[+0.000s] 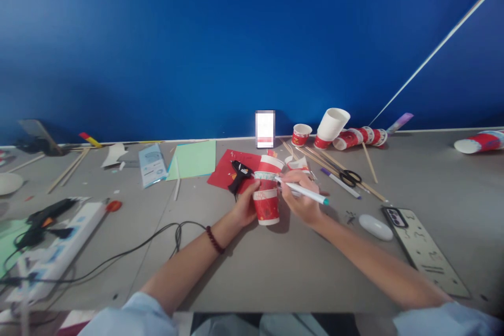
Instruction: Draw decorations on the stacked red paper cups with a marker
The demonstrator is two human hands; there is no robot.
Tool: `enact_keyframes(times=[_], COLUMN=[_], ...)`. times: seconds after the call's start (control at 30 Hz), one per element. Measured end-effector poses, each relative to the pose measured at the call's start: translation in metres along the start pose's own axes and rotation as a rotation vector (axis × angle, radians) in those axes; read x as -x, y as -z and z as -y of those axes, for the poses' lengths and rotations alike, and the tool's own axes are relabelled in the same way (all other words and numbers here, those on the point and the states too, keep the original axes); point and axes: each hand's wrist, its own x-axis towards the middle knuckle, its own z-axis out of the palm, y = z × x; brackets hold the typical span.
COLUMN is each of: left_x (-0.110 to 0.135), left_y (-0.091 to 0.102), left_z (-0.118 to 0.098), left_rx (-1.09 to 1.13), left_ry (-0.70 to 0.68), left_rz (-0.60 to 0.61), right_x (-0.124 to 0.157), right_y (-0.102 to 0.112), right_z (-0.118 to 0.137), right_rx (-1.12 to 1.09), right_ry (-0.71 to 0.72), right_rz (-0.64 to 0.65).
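Two or more red-and-white paper cups (pixel 266 205) are joined end to end, standing near the middle of the table. My left hand (pixel 247 203) is closed around their left side. In my right hand (pixel 301 197) is a white marker with a teal end (pixel 309 193), its tip at the pale band near the top of the cups. Behind my left hand, a black hot glue gun (pixel 239 176) lies on red paper (pixel 220 173). Torn cup pieces (pixel 299 164) lie behind my right hand.
A phone with a lit screen (pixel 265 131) leans on the blue wall. Rightward are cups (pixel 333 125), black scissors (pixel 349 177), a purple-ended marker (pixel 340 182), a mouse-like white object (pixel 375 227) and another phone (pixel 429 252). A cable (pixel 149 239) runs left to a power strip (pixel 66 247).
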Motion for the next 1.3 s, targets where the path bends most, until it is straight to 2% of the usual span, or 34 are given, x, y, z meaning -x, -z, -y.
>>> enact_keyframes(times=[0.17, 0.47, 1.3], left_x=[0.003, 0.006, 0.007], left_y=[-0.003, -0.013, -0.013], left_z=[0.001, 0.000, 0.001], left_rx=[-0.044, -0.124, -0.140], left_ry=[0.001, -0.088, -0.110], left_rz=[0.019, 0.098, 0.042], right_x=[-0.003, -0.006, -0.004], right_y=[-0.001, -0.001, 0.000], right_z=[0.003, 0.006, 0.004], right_rx=[0.026, 0.065, 0.130], right_ry=[0.034, 0.077, 0.021], right_rz=[-0.003, -0.003, 0.003])
